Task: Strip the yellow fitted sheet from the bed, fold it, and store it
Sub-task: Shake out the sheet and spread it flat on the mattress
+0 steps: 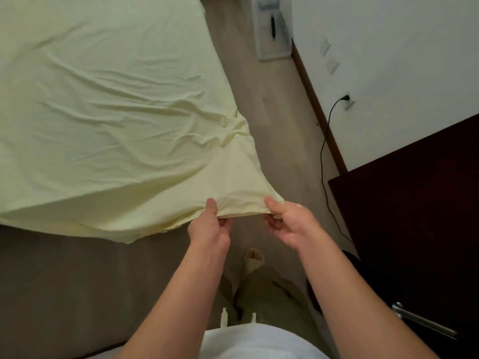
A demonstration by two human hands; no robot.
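Here my left hand (pixel 208 230) and right hand (pixel 290 224) each pinch the hem of the yellow fitted sheet (pixel 108 104), thumbs on top, holding its corner lifted off the bed (pixel 64 275). Beyond my hands the sheet spreads wrinkled over the bed; bare brown bed shows nearer me, below its loose edge.

Matt, creased yellow cloth is seen in the sheet (pixel 108 104) above the grip; dark glossy wood in the cabinet (pixel 414 216) right of it.
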